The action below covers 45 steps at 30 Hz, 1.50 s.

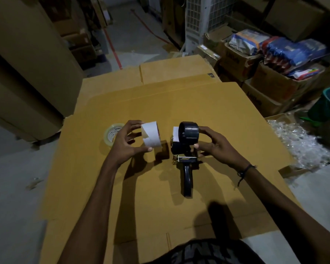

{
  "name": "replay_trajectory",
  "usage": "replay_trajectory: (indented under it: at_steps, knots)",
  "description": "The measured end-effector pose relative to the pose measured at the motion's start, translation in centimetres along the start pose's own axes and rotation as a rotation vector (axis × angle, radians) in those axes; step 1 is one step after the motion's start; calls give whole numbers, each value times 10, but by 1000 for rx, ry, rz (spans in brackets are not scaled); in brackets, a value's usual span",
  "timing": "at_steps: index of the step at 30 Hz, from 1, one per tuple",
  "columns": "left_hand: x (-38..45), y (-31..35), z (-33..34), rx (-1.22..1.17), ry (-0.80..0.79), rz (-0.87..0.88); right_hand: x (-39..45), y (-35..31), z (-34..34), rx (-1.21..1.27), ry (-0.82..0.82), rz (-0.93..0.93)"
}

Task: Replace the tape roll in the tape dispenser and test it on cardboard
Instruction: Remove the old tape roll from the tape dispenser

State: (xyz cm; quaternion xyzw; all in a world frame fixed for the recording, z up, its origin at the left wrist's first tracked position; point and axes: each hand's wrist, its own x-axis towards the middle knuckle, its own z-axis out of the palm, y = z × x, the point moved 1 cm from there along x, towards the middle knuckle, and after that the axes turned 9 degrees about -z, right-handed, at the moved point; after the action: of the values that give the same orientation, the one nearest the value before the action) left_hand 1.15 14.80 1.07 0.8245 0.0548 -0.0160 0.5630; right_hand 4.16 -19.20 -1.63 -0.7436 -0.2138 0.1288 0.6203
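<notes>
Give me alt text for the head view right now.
Left hand holds a white empty tape core; right hand steadies a black tape dispenser on flattened cardboard. A clear tape roll lies behind the left hand.

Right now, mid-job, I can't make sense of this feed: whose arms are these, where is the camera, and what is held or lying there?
There is one picture, from a wide-angle camera on the person's head, looking down at their own bare arms. The left hand holds a white empty tape core above the flattened cardboard. The right hand steadies the black tape dispenser, whose handle points back toward the person. A clear tape roll lies on the cardboard left of the left hand. Boxes and packaged goods surround the work area.
</notes>
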Motion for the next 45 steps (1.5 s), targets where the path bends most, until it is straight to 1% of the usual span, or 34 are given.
replay_trajectory:
  at_steps: [5,10,13,16,18,20,24,28,30,33,38,45]
  knots:
    - [2,11,14,-6,-21,33,14,-6,17,-17,-34,-23]
    - [1,6,15,-16,-16,55,15,-5,17,-22,-4,-18]
    - [-1,5,15,-31,-8,47,16,-5,14,-35,38,-54]
    - [-2,6,16,-26,0,31,18,-2,8,-49,103,-68]
    - [-2,6,14,-17,8,11,16,1,5,-82,180,-81]
    - [-2,6,14,-10,17,1,12,3,4,-144,276,-95]
    - [-1,6,17,-11,25,-13,1,14,4,-314,416,-74]
    - [1,6,23,-2,10,-8,-7,22,7,-333,499,-78]
    - [2,7,27,6,0,3,-9,23,5,-326,526,-41]
    - [2,8,31,10,-10,9,-11,26,1,-391,504,-21]
    - [2,8,35,4,-35,5,-8,32,-13,-542,488,-69]
    - [4,13,43,16,-44,37,-2,46,-29,-619,453,49]
